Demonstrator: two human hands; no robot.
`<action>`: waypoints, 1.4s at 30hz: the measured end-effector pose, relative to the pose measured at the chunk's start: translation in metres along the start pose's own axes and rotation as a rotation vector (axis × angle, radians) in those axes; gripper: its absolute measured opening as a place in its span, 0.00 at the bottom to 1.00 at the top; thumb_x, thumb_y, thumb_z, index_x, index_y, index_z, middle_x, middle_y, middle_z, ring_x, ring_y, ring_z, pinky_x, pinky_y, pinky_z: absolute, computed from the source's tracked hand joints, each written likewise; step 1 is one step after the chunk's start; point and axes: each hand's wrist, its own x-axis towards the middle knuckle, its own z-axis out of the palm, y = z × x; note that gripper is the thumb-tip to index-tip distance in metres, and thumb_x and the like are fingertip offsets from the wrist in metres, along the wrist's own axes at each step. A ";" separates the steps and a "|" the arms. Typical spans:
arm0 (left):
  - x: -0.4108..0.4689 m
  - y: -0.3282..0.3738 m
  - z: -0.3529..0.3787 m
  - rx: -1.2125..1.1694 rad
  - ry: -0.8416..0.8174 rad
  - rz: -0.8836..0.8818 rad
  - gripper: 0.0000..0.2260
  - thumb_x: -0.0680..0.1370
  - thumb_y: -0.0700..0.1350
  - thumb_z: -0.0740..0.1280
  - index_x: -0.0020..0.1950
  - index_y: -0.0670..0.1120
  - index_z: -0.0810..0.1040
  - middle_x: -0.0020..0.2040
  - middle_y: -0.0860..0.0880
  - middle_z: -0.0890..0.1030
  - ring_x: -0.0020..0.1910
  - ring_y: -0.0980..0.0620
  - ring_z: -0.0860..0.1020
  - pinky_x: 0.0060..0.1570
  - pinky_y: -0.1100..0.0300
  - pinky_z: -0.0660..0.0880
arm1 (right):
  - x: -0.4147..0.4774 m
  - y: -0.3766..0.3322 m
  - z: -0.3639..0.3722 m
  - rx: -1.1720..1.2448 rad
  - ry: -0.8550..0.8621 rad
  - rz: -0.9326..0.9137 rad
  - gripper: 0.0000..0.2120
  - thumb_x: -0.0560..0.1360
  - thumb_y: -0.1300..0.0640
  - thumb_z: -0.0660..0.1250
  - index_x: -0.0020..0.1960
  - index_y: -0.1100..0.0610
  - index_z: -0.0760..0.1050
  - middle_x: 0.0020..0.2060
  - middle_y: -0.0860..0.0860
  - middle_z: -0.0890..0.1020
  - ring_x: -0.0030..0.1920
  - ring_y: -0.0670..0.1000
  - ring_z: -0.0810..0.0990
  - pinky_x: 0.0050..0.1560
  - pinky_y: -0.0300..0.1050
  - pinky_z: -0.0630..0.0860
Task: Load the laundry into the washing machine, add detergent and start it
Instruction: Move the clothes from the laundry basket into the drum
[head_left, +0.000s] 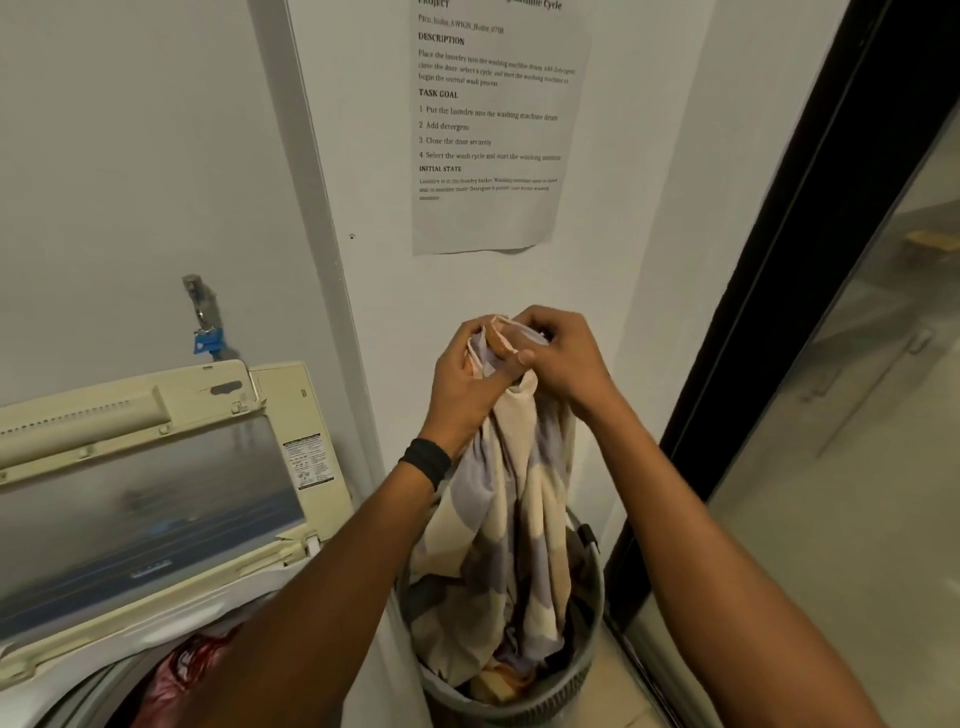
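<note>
Nearest me, a red garment (182, 670) lies in the open washing machine (218, 605). My left hand (470, 384) and right hand (563, 358) each keep a closed grip on the bunched top of a striped cloth (511, 499), whose tail hangs into the basket (545, 706). It looks soft, light and likely to trail, so I would gather it lower.

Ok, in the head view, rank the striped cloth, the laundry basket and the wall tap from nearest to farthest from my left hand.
1. The striped cloth: gripped in the left hand itself.
2. The laundry basket: straight below, with the cloth hanging into it.
3. The wall tap: far off to the left on the wall.
</note>
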 end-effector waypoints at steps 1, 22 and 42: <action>0.000 -0.003 -0.005 -0.001 0.054 -0.019 0.18 0.76 0.49 0.77 0.63 0.45 0.80 0.58 0.51 0.85 0.59 0.54 0.83 0.59 0.61 0.78 | -0.003 0.006 0.000 0.033 -0.012 0.024 0.10 0.78 0.51 0.74 0.44 0.58 0.84 0.40 0.54 0.85 0.39 0.46 0.80 0.44 0.45 0.75; 0.002 -0.005 -0.011 -0.032 -0.015 -0.041 0.18 0.80 0.48 0.72 0.69 0.48 0.77 0.66 0.48 0.81 0.67 0.51 0.79 0.68 0.57 0.76 | -0.016 0.011 -0.008 -0.048 -0.005 -0.114 0.07 0.76 0.62 0.75 0.54 0.57 0.86 0.47 0.54 0.84 0.49 0.51 0.83 0.51 0.43 0.77; 0.016 -0.028 -0.047 0.149 0.372 0.075 0.03 0.82 0.42 0.70 0.51 0.45 0.77 0.47 0.52 0.82 0.47 0.57 0.81 0.50 0.62 0.77 | -0.019 0.020 -0.061 -0.015 0.035 -0.063 0.10 0.80 0.44 0.71 0.48 0.50 0.84 0.43 0.43 0.86 0.44 0.41 0.82 0.44 0.34 0.75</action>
